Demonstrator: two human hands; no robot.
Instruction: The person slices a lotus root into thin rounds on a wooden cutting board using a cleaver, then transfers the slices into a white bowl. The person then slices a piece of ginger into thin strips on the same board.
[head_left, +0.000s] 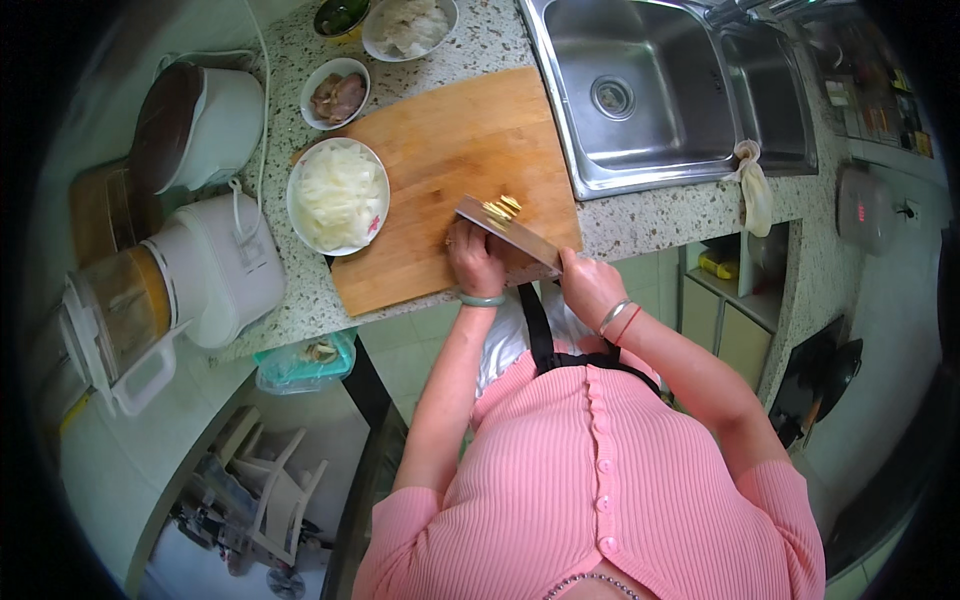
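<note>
My right hand [592, 288] is closed round the handle of a kitchen cleaver [520, 238], whose wide blade slants over the front of a wooden cutting board [450, 140]. Curled fingers of my left hand [473, 260] rest on the board against the near side of the blade; whatever they hold down is hidden. Along the far side of the blade lies a small bunch of yellow slices [504, 207] that look like ginger. Left of the board's middle, a white bowl [376, 228] holds pale, whitish sliced vegetable [340, 195].
Behind the board stand a small bowl of meat [338, 97], a bowl of whitish food [410, 28] and a dark bowl with greens [340, 14]. A steel sink [640, 90] lies right, a cloth [754, 190] on its edge. White appliances [225, 255] line the left; a turquoise bin [310, 365] hangs below.
</note>
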